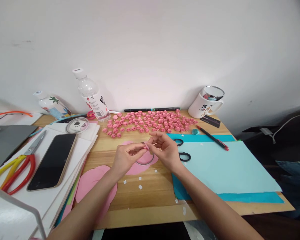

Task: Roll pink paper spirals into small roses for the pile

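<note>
My left hand and my right hand meet over the middle of the wooden table. Between their fingertips they pinch a small pink paper piece, mostly covered by the fingers. Directly beneath lie pink paper rounds with a thin ring on top, partly hidden by my hands; its kind is unclear. Another stack of pink paper rounds is under my left forearm. Many small rolled pink paper roses spread behind my hands. Black-handled scissors lie just right of my right hand, their blades hidden.
On the left, a phone, red-and-yellow scissors and a tape roll rest on white paper. A water bottle and a white mug stand by the wall. Light blue paper and a pen lie right.
</note>
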Action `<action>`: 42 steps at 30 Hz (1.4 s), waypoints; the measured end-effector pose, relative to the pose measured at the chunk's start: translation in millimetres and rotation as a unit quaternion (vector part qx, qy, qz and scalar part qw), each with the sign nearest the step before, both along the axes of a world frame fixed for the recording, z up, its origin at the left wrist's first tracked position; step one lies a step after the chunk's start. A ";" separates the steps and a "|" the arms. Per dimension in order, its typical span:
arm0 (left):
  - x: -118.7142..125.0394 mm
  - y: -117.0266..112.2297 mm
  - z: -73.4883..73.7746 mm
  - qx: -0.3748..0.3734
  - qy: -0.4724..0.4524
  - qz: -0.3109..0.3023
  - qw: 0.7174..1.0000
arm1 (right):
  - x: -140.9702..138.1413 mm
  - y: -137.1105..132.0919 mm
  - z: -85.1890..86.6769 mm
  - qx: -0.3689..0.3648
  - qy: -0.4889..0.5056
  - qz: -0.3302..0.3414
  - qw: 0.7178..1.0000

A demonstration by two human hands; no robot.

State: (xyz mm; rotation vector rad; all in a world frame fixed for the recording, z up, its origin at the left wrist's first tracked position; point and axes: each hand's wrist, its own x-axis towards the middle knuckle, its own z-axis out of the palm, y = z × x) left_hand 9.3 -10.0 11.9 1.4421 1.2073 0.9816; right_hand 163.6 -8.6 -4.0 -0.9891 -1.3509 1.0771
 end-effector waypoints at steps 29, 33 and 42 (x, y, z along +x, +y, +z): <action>-1.7 4.4 -1.5 -0.081 -0.105 0.032 0.991 | 0.1 2.1 -3.1 0.082 -0.075 0.025 0.993; -1.8 3.6 -2.2 -0.091 -0.118 0.031 0.988 | -2.3 1.1 -3.8 0.094 -0.078 0.018 0.992; 0.1 3.2 -3.5 -0.104 -0.141 0.040 0.984 | -3.5 0.6 -5.0 0.096 -0.065 0.020 0.993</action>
